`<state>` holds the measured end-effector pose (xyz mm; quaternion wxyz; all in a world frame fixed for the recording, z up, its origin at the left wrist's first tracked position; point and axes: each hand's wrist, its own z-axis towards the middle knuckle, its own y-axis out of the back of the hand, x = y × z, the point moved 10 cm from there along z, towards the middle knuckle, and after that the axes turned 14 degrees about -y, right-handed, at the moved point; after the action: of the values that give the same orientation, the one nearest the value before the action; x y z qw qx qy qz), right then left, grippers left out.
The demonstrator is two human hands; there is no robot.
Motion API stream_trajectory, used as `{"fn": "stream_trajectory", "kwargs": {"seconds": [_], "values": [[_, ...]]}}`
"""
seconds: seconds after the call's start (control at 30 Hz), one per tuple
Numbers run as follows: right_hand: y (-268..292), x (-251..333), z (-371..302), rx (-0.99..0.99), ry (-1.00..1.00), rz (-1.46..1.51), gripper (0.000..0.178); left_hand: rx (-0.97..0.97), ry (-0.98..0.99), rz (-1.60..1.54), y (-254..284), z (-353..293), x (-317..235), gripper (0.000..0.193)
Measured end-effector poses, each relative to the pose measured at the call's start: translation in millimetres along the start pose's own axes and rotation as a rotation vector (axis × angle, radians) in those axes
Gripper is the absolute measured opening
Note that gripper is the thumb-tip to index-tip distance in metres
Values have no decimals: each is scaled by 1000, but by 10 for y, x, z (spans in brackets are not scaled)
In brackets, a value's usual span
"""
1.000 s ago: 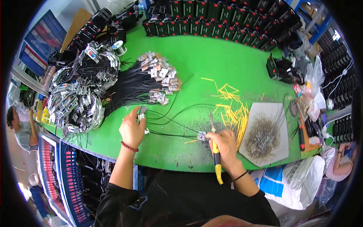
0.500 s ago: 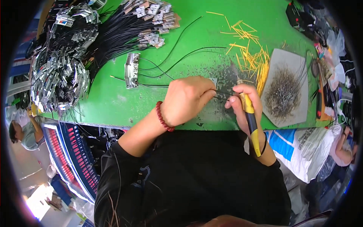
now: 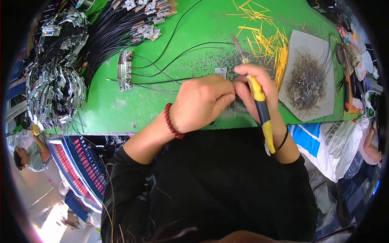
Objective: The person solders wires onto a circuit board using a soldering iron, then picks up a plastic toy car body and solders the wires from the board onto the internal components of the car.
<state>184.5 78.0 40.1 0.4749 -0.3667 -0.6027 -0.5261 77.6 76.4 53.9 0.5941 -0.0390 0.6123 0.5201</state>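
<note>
My left hand (image 3: 204, 99), a red bead bracelet at its wrist, is closed in a pinch on thin black cables (image 3: 162, 82) that enter it from the left. Those cables run from a silver metal housing (image 3: 125, 69) lying on the green table. In my right hand (image 3: 267, 87) is a yellow-and-black soldering iron (image 3: 262, 109), its tip pointing up and away over the table. Thumb and fingertips of the right hand meet the left fingertips, and the cable ends between them are hidden. Just beyond the fingers lies a small perforated metal plate (image 3: 221, 72).
Loose yellow sticks (image 3: 269, 50) are scattered at the far right. Beside them a grey board (image 3: 328, 107) carries dark grit and fine wires. Bundled black cables with metal ends (image 3: 109, 30) and a heap of silver housings (image 3: 56, 93) fill the left. A white sack (image 3: 334, 146) sits below the right edge.
My hands have come together, closing the gap where cable showed between them. The right hand has moved up and left with the soldering iron. The whole view has shifted slightly.
</note>
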Motion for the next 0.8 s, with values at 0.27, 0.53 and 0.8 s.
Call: {"fn": "stream_trajectory", "kwargs": {"seconds": [0.27, 0.53, 0.8], "values": [[114, 182, -140, -152, 167, 19, 39, -216, 19, 150, 189, -87, 72, 5], [49, 207, -196, -186, 246, 37, 38, -304, -5, 33, 197, -110, 42, 6], [140, 167, -296, -206, 243, 130, 27, -350, 51, 46, 184, -170, 107, 5]]}}
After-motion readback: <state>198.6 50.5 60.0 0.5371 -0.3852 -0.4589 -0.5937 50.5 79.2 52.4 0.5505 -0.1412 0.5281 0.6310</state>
